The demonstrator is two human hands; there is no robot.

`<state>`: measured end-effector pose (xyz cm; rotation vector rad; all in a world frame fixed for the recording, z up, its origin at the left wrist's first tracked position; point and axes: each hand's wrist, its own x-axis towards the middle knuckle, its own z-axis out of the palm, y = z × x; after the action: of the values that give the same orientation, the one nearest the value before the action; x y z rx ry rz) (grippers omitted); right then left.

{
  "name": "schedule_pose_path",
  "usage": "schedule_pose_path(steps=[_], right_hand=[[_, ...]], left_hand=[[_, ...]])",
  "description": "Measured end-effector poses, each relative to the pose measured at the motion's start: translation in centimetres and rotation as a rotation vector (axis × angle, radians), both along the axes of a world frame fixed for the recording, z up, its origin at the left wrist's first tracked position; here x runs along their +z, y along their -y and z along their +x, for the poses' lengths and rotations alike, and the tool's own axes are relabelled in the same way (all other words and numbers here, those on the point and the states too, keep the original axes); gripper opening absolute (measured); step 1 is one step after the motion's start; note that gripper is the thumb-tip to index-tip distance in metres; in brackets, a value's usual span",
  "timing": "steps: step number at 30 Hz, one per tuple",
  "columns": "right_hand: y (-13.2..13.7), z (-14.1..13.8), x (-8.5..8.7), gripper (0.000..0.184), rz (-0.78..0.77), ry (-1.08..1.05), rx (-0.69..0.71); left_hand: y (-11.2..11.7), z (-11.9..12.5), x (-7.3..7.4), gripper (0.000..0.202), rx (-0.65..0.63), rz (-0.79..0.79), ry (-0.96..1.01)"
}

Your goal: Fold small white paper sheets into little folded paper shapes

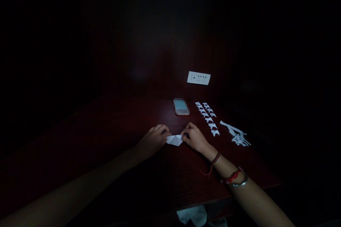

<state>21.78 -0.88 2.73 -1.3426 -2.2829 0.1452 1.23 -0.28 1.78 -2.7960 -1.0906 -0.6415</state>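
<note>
So your paper [175, 139] is right between your two hands, over the table [149, 113], and honestly how it lies is the whole deal here: long axis running left to right, one hand at each end. Your left hand [156, 136] looks to be pinching the paper's left end, fingers curled in, and your right hand [195, 138] looks to be doing the same at the right end, so neither is nearer, they're both touching it. Fingertips get kinda lost in the dark, so I can't tell how hard you've got it, or whether the paper is flat down or a bit raised. You can see creases fanning across its middle. Phone [181, 107] is just beyond the paper, screen blurred out. Folded bits [204, 114] are off to the paper's right and farther from you, in two slanting rows, and the scraps [241, 139] are heaped well to its right
</note>
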Motion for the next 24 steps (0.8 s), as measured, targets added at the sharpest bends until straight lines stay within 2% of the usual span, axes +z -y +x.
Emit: schedule_pose_path(steps=[3,8,14,17,21,24], right_hand=[[0.5,-0.2,0.5,0.02,0.058,0.104,0.043],[0.7,-0.4,0.9,0.019,0.019,0.188,0.138],[0.0,-0.3,0.2,0.012,-0.039,-0.04,0.219],[-0.3,0.0,-0.1,0.011,-0.086,-0.158,0.217],[-0.4,0.4,-0.4,0.022,-0.138,-0.182,0.231],[-0.4,0.4,-0.3,0.017,-0.139,-0.153,0.237]], left_hand=[[-0.3,-0.1,-0.3,0.019,-0.045,-0.064,0.008],[-0.7,-0.2,-0.6,0.014,-0.061,-0.129,0.078],[-0.6,-0.3,-0.2,0.007,-0.062,-0.195,0.213],[-0.4,-0.5,0.0,0.006,-0.117,-0.254,0.203],[-0.4,-0.6,0.0,0.011,-0.166,-0.311,0.208],[-0.4,-0.4,-0.2,0.023,-0.168,-0.287,0.191]])
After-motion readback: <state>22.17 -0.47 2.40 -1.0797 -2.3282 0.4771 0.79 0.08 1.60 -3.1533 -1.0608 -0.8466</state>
